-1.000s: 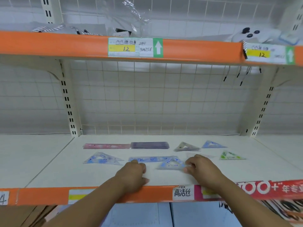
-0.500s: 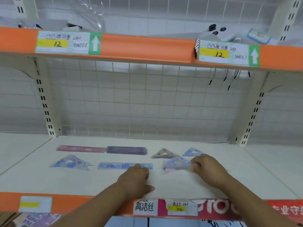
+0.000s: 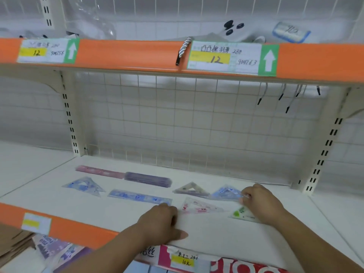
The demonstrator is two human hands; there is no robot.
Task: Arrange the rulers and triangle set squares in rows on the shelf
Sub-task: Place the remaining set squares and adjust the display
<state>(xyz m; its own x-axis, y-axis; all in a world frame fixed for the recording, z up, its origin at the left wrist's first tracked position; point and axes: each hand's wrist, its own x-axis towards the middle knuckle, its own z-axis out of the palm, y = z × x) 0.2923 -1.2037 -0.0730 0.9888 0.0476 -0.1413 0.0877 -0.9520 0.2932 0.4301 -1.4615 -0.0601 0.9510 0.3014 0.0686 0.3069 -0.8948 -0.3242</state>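
On the lower shelf (image 3: 197,235), far row, right end: right hand (image 3: 260,203), fingers pinching the right corner of the blue set square (image 3: 226,193), which lies flat beside the grey set square (image 3: 191,190). Left hand (image 3: 159,221) rests near the front edge, fingers curled at the blue ruler's (image 3: 137,197) right end; grip or mere touch, cannot tell.

Risks: slick plastic may skew into the grey one, and the wrist may drag the green set square (image 3: 241,213) just beside it.

Pink set square (image 3: 199,207) lies between the hands.
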